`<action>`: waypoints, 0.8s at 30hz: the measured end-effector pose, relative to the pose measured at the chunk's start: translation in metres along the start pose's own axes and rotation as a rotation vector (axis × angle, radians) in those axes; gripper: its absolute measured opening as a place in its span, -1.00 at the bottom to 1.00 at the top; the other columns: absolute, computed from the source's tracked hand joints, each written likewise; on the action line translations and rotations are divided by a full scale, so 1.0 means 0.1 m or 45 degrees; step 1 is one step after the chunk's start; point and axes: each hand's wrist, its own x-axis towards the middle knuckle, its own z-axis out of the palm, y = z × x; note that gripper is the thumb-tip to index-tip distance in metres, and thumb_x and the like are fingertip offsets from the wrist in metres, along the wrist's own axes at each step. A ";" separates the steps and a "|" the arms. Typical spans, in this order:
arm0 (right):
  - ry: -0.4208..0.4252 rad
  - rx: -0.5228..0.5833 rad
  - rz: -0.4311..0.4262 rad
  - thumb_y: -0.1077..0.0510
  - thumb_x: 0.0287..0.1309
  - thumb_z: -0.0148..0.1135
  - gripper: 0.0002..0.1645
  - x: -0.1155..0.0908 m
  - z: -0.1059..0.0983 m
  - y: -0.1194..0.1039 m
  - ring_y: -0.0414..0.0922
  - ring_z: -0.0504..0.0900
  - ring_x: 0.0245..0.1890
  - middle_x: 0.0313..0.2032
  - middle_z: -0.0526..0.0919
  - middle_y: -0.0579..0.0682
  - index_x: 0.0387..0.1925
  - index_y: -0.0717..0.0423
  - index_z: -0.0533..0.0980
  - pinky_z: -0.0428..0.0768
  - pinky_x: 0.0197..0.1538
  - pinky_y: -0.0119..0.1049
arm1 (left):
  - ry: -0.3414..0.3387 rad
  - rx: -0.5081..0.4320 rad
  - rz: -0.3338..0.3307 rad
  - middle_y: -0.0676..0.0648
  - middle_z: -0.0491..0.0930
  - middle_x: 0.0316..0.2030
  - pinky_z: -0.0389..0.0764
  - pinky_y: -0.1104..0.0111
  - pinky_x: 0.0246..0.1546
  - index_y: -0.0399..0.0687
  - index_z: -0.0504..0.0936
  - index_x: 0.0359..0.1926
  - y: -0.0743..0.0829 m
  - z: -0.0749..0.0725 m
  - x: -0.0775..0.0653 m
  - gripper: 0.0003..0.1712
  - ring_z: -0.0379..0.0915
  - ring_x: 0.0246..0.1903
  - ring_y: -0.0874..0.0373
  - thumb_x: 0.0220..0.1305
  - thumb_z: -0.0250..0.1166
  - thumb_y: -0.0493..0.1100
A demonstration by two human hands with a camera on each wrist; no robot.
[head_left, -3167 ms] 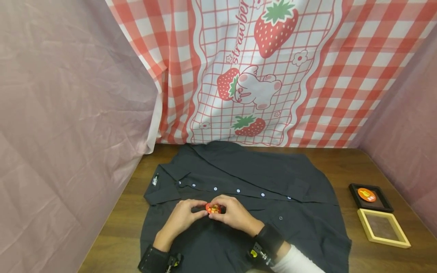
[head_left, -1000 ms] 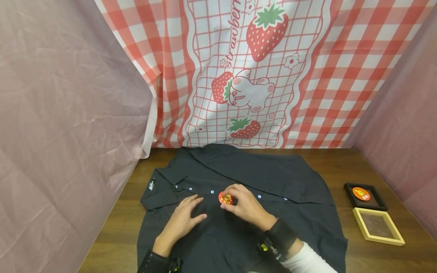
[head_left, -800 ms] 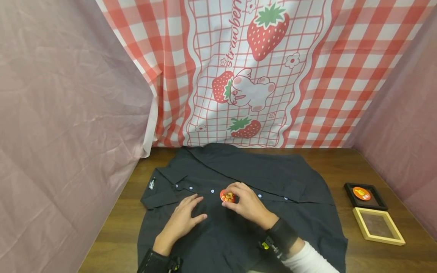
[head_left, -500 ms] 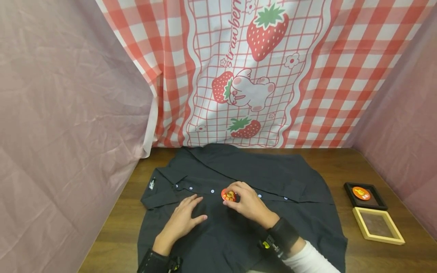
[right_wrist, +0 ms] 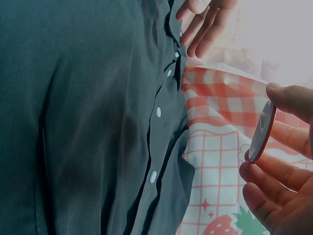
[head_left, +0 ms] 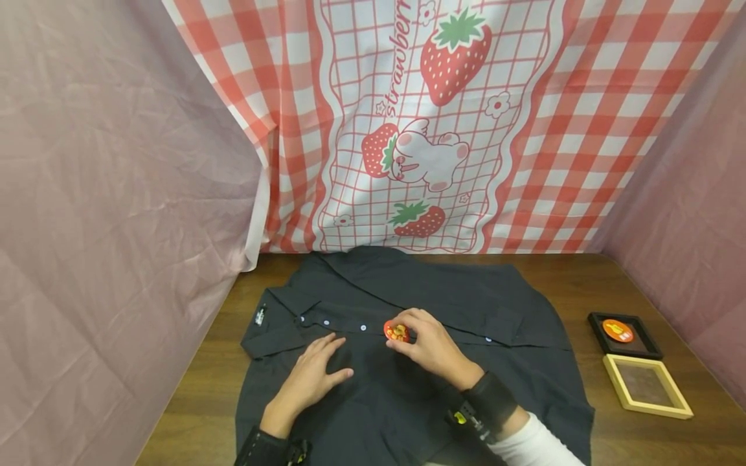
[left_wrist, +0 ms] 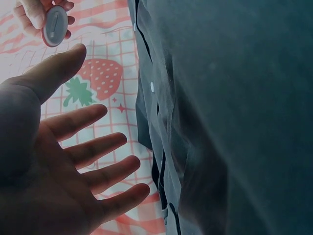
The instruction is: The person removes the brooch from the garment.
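A round red pin badge (head_left: pixel 396 331) with a yellow-orange picture is pinched between the thumb and fingers of my right hand (head_left: pixel 430 349). Its grey back with a pin bar faces the camera in the left wrist view, where the badge (left_wrist: pixel 55 27) is held up above the cloth. In the right wrist view the badge (right_wrist: pixel 262 131) appears nearly edge-on. A dark button-up shirt (head_left: pixel 373 395) lies spread beneath both hands, collar to the left. My left hand (head_left: pixel 309 375) hovers over it, fingers spread and holding nothing.
On the wooden table (head_left: pixel 559 275) at the right, a black frame (head_left: pixel 638 343) bears an orange round badge (head_left: pixel 617 330). A pale wooden frame (head_left: pixel 676 388) lies just in front of it. A red checked strawberry cloth (head_left: pixel 524 188) hangs behind, and pinkish-grey curtains (head_left: pixel 146 194) flank the sides.
Both hands held the badge about three seconds ago; the left has since let go and spread its fingers. My right hand has moved the badge rightward and farther back, toward the shirt's button row.
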 end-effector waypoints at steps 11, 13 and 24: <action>0.032 0.007 0.015 0.01 -0.11 0.56 -0.64 0.00 -0.06 0.04 -0.17 0.58 -0.16 -0.21 0.66 -0.12 -0.22 -0.04 0.66 0.61 -0.13 -0.23 | -0.024 -0.012 -0.020 -0.28 0.37 0.32 0.28 -0.26 0.23 -0.13 0.48 0.26 0.01 0.01 0.02 -0.31 0.22 0.35 -0.25 0.17 0.39 0.05; 0.037 0.010 0.014 0.02 -0.12 0.56 -0.64 0.00 -0.07 0.05 -0.16 0.58 -0.15 -0.21 0.66 -0.12 -0.22 -0.04 0.66 0.61 -0.13 -0.22 | -0.022 -0.011 -0.018 -0.28 0.37 0.32 0.29 -0.26 0.23 -0.14 0.48 0.26 0.01 0.01 0.01 -0.32 0.22 0.35 -0.25 0.16 0.39 0.04; 0.050 0.010 0.037 0.02 -0.11 0.56 -0.65 0.01 -0.11 0.11 -0.16 0.57 -0.16 -0.19 0.66 -0.12 -0.22 -0.04 0.66 0.60 -0.12 -0.22 | -0.022 -0.012 -0.039 -0.27 0.37 0.33 0.27 -0.24 0.26 -0.13 0.48 0.27 0.01 0.01 0.02 -0.32 0.21 0.36 -0.25 0.18 0.38 0.04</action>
